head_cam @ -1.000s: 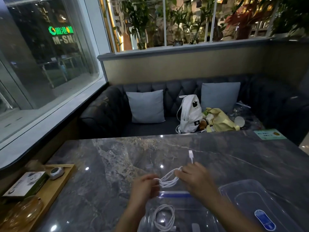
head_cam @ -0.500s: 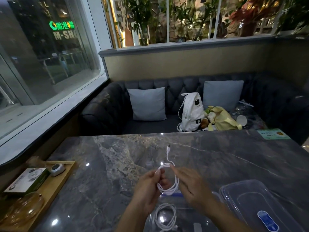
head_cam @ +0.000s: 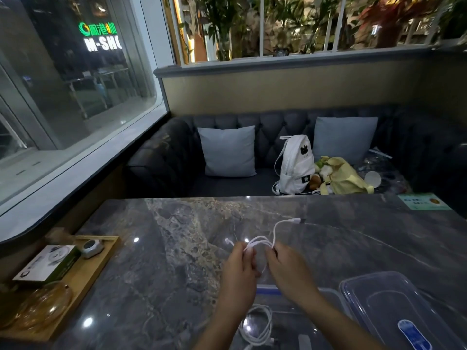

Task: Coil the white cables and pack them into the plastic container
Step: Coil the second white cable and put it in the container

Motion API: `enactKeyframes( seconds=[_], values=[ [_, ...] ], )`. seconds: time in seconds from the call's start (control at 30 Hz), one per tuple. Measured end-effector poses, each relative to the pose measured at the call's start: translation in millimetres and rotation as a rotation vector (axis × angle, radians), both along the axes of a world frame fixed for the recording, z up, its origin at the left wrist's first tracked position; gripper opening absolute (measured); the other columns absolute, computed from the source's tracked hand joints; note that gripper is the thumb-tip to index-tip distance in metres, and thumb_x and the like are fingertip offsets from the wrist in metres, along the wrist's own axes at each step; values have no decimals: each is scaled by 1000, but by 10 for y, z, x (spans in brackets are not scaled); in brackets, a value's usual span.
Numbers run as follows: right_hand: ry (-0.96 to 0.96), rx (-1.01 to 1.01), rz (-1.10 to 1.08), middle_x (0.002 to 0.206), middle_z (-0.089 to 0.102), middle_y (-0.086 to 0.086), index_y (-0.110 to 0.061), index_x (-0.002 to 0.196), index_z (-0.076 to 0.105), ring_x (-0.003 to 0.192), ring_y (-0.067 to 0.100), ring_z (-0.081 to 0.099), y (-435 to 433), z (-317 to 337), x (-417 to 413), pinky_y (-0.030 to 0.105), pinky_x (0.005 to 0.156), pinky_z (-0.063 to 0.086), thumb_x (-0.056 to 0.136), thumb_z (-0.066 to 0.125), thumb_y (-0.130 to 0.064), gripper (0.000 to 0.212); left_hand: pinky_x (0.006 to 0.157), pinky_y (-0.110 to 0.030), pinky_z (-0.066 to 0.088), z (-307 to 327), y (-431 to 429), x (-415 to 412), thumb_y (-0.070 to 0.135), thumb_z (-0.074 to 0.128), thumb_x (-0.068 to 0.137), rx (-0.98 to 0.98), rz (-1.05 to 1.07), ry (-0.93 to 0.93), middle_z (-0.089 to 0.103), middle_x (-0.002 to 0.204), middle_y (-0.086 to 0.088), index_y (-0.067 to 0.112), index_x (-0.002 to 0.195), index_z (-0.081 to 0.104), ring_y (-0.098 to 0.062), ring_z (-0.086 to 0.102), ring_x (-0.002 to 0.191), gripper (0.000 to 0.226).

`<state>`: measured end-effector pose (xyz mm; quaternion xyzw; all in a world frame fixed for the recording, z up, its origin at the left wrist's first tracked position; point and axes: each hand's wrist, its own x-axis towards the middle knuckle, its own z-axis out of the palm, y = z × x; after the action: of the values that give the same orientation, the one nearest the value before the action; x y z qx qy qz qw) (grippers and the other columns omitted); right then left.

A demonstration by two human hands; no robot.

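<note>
White cable [head_cam: 262, 242] loops pinched between my left hand [head_cam: 238, 272] and right hand [head_cam: 290, 270] fingers above the worktop [head_cam: 164, 274], another coil [head_cam: 257, 327] in the container [head_cam: 326, 322].

White cables and clear plastic container

One cable [head_cam: 262, 242] loops above the container [head_cam: 328, 294], plug end free; another coiled cable [head_cam: 257, 327] lies inside it.

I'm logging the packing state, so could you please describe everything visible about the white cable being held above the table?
The white cable is thin, smooth and looks rubbery. It is gathered into a few loose loops pinched between the left hand and right hand, above the marble table. One end with a white plug arcs up to the right; a short tail pokes out to the left.
</note>
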<state>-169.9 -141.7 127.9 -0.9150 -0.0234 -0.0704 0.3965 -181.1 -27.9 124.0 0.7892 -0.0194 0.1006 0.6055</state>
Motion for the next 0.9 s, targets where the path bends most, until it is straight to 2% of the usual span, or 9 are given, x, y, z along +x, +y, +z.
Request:
enactKeyframes(
  seconds=[0.1,0.17,0.23,0.3,0.4,0.5,0.63,0.77,0.9],
  values=[
    [120,-122,104,79,61,4,-18,78,55,71,18,55,8,52,55,29,64,39,96,28,-35,37,59,-16,38,8,8,-15,19,39,97,170,-97,-79,51,64,8,12,77,52,-1,47,58,26],
    [197,-222,183,77,61,9,-16,70,57,71,23,55,-42,124,84,30,63,40,93,31,-34,40,75,-10,35,-54,44,-12,19,38,98,314,-130,-124,59,92,6,17,95,57,5,49,84,19],
    [277,-261,265,62,51,4,-17,54,45,63,21,48,-122,176,121,28,52,33,90,39,-32,40,99,-17,24,-125,111,17,23,36,98,401,-171,-113,44,133,9,22,128,47,1,32,124,32],
    [342,-258,368,50,42,-2,-17,46,38,52,15,42,-187,210,139,25,46,28,87,45,-26,43,110,-21,13,-152,180,34,28,33,98,396,-245,-85,30,141,23,36,133,38,5,13,136,36],
    [420,-138,435,41,40,-6,-19,42,40,39,5,36,-226,241,146,20,42,27,85,49,-27,45,101,-26,39,-148,190,22,26,34,98,240,-335,-3,59,108,11,25,103,55,-5,51,110,22],
    [373,-113,407,46,49,-5,-21,48,46,44,9,43,-200,223,142,27,50,34,72,46,-39,30,75,-25,48,-166,148,34,21,36,99,114,-229,30,63,81,6,20,92,57,-4,59,75,23],
    [-71,-343,285,95,62,3,-19,98,54,79,23,60,-127,83,119,35,66,47,80,55,-26,19,60,-20,48,-187,94,73,17,36,99,36,-161,117,58,63,6,22,81,55,3,55,55,26],
    [-581,-522,395,80,64,5,-15,82,64,66,21,58,-86,15,125,30,53,49,79,53,-18,12,51,-8,41,-159,95,92,13,38,98,-63,-135,159,56,62,8,24,76,55,9,54,52,30],
    [-688,-581,426,74,65,0,-17,73,66,63,18,58,-110,25,157,26,55,44,78,60,-18,8,51,-11,46,-98,143,99,11,42,97,-236,-201,243,65,50,5,19,65,65,2,59,51,40]
  ],
)
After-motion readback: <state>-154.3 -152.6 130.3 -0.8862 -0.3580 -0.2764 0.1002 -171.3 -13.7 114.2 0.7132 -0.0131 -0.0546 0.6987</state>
